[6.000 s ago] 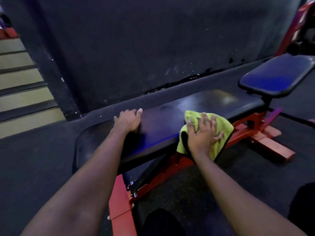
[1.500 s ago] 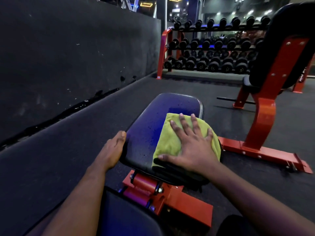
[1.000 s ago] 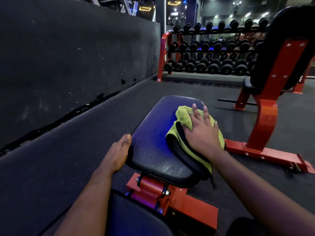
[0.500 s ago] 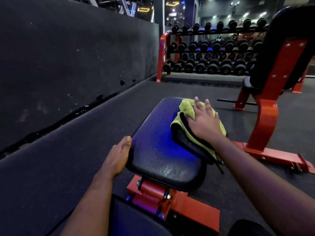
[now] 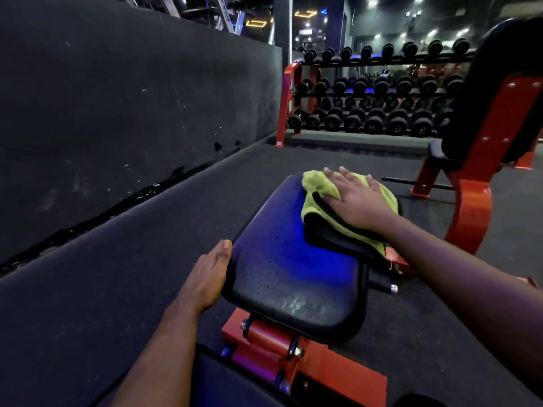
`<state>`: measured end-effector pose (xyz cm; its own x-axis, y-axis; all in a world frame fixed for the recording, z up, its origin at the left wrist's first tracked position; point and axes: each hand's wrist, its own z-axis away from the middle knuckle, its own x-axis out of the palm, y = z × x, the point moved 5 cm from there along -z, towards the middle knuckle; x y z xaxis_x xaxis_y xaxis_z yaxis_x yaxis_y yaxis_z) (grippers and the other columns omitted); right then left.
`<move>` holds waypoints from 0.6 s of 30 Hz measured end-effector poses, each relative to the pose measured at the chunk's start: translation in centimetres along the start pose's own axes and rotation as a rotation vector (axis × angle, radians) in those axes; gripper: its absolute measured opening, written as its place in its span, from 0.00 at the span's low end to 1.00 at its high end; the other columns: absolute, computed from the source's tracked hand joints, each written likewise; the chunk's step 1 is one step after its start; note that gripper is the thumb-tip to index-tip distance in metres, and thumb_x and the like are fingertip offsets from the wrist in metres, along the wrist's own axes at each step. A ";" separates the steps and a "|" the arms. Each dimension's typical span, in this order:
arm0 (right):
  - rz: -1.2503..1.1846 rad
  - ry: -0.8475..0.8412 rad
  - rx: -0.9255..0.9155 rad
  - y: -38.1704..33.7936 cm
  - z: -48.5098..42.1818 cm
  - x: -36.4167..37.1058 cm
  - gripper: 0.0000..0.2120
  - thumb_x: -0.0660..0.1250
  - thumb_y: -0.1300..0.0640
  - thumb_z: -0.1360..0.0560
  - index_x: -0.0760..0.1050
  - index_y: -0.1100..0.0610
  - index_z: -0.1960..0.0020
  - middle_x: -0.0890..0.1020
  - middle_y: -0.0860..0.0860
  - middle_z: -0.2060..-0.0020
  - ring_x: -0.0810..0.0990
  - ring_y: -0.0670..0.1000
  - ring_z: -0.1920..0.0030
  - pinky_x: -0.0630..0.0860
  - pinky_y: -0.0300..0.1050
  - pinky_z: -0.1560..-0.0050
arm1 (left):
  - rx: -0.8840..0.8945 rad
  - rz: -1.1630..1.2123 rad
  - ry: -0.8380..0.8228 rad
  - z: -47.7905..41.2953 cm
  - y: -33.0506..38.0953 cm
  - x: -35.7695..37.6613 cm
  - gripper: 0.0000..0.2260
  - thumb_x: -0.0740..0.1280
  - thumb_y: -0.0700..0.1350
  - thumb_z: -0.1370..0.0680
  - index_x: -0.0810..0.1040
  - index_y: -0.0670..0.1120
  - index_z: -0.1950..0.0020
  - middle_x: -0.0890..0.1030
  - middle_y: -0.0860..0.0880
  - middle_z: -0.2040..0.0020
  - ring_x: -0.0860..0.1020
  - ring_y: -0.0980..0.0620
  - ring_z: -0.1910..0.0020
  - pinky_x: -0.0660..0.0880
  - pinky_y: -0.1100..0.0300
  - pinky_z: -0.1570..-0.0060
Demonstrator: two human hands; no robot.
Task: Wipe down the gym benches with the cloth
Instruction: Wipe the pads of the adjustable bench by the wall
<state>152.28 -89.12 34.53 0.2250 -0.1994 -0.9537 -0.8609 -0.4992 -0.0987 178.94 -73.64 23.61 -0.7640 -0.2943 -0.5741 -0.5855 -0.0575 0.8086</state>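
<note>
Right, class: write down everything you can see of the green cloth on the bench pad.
The cloth is yellow-green with a soft, fluffy pile, like microfibre. It is folded into bunched layers, and a dark, near-black face shows along its near edge. It lies on the far right part of the black seat pad, draping over the pad's right edge. The right hand presses flat on top of it, fingers straight and spread, covering its middle.
</note>
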 end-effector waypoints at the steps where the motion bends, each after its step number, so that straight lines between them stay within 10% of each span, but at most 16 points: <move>1: 0.005 0.000 0.046 0.0 -1.2 -0.1 0.30 0.47 0.37 0.18 0.49 0.46 0.19 0.53 0.41 0.20 0.48 0.45 0.20 0.45 0.63 0.23 | -0.005 0.009 -0.006 0.0 0.0 0.0 0.30 0.42 0.73 0.26 0.75 0.57 0.45 0.81 0.51 0.50 0.78 0.51 0.48 0.73 0.42 0.42; 12: 0.083 -0.102 -0.315 -5.8 -0.9 1.5 0.31 0.50 0.36 0.19 0.50 0.45 0.19 0.52 0.37 0.21 0.47 0.43 0.21 0.42 0.56 0.22 | -0.063 0.107 0.045 0.0 -0.1 -0.4 0.44 0.42 0.81 0.33 0.74 0.57 0.32 0.78 0.48 0.35 0.74 0.42 0.34 0.69 0.36 0.35; 18: 0.103 -0.082 -0.048 -3.3 -5.7 0.4 0.31 0.48 0.36 0.19 0.51 0.47 0.19 0.52 0.41 0.20 0.49 0.46 0.20 0.46 0.61 0.23 | -0.051 0.130 0.013 -0.1 0.0 -0.3 0.42 0.43 0.81 0.32 0.74 0.57 0.32 0.78 0.50 0.35 0.74 0.46 0.34 0.69 0.37 0.34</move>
<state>157.83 -92.30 36.06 0.0964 -0.1830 -0.9784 -0.8545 -0.5193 0.0130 179.18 -73.62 23.75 -0.8288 -0.3147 -0.4627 -0.4672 -0.0660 0.8817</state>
